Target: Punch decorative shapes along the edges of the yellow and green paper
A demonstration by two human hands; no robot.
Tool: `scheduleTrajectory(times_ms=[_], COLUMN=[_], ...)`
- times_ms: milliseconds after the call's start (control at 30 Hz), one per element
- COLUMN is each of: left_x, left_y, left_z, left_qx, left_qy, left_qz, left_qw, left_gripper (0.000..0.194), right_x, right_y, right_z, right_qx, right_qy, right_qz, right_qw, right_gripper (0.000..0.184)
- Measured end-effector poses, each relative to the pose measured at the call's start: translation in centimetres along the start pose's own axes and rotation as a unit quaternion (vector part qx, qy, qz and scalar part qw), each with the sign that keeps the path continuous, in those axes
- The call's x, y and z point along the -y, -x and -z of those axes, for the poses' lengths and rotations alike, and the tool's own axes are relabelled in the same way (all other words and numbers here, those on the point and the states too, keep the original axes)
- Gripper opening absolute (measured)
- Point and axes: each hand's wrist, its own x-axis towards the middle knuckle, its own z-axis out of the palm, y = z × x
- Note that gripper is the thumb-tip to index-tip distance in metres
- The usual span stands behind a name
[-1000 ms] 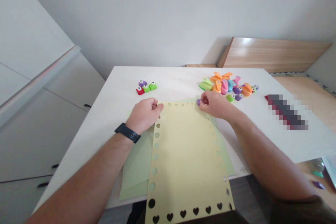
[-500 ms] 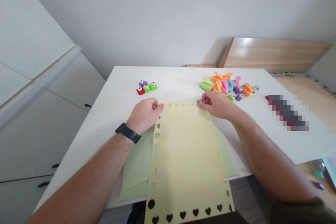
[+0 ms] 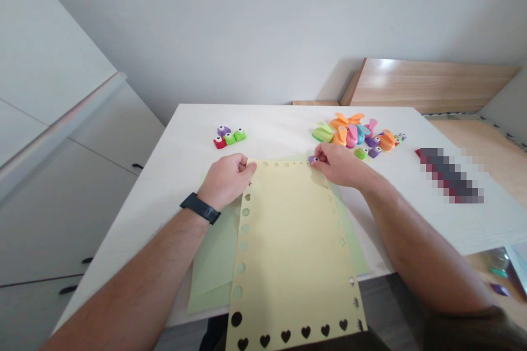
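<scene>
A pale yellow sheet of paper (image 3: 294, 247) hangs past the table's front edge, its borders punched with hearts, circles, stars and other small shapes. My left hand (image 3: 228, 178) pinches its far left corner between thumb and fingers. At the far right corner, my right hand (image 3: 340, 164) is closed on a small purple craft punch (image 3: 314, 159), which sits on the paper's top edge. Pale green paper (image 3: 214, 269) lies beneath the yellow sheet and shows on both sides.
Several small punches, red, green and purple (image 3: 229, 137), stand at the back left of the white table (image 3: 164, 175). A bigger heap of coloured punches (image 3: 352, 134) lies at the back right. A blurred dark object (image 3: 450, 175) rests on the right side.
</scene>
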Motion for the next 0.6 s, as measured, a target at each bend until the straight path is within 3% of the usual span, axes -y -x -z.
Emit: scheduleTrajectory(times_ms=[600], left_x=[0.09], left_y=[-0.1], left_z=[-0.05], left_qx=[-0.003], left_qy=[0.001], left_qz=[-0.002], left_qw=[1.0], left_gripper=[0.028], right_x=[-0.21], right_y=[-0.12], right_z=[-0.21], right_qx=[-0.014], right_qy=[-0.008], right_qz=[-0.001], right_qw=[1.0], right_gripper=[0.012])
